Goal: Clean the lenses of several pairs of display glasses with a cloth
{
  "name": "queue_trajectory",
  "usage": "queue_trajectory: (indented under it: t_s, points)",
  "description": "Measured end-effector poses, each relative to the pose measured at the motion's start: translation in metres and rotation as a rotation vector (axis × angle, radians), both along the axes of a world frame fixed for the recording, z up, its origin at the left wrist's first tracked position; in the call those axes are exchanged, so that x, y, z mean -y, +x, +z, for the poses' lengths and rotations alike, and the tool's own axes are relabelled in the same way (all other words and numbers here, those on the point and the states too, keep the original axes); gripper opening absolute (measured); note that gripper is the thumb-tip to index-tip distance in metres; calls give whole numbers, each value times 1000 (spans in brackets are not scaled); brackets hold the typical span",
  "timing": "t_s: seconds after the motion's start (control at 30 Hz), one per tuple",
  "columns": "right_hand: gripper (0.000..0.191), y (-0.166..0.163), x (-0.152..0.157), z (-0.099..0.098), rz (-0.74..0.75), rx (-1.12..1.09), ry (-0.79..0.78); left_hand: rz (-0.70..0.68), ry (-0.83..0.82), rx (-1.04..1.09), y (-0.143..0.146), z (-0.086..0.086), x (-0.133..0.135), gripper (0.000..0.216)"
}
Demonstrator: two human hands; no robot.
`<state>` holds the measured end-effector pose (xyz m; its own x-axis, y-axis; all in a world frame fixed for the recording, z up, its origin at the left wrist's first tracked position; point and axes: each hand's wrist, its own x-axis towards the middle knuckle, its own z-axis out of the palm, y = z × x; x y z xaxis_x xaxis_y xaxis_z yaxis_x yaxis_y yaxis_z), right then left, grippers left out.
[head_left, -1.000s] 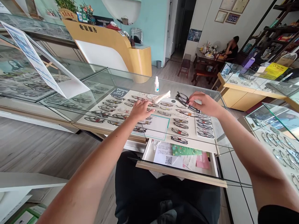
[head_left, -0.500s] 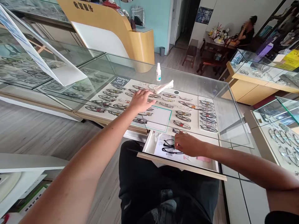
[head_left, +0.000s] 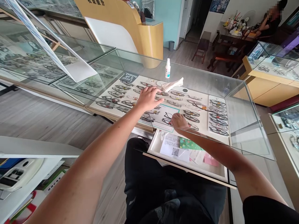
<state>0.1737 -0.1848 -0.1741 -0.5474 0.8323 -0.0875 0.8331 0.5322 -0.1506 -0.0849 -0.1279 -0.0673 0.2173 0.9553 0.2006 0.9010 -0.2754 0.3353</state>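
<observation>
My right hand [head_left: 179, 121] is closed on a pair of dark-framed eyeglasses [head_left: 166, 119], held above the glass counter near its front edge. The fingers' exact grip on the frame is partly hidden. Farther left, my left hand [head_left: 149, 99] rests on the glass top with its fingers spread, holding nothing. Just beyond its fingertips lies a crumpled white cloth [head_left: 173, 84]. A small white spray bottle [head_left: 168, 69] stands upright behind the cloth. Under the glass, rows of display eyeglasses [head_left: 191, 119] lie on a white base.
An open drawer [head_left: 151, 148] with papers and a pink slip [head_left: 211, 159] juts out over my lap. A white folded sign [head_left: 83, 73] stands on the counter at left. More spectacles lie on a tray [head_left: 218, 116] at right. A person sits at a far table.
My right hand has lifted the eyeglasses up from over the drawer to above the counter top. My left hand stays on the glass. The view has shifted somewhat.
</observation>
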Motion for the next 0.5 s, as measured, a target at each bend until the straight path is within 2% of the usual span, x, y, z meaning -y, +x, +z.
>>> queue_trajectory:
  t_s: [0.2,0.5]
  points:
    - [41,-10,-28,-19,1,-6,63,5,-20,4,1,3,3,51]
    - [42,-25,-51,-32,13,15,68,6,-20,-2,-1,3,5,50]
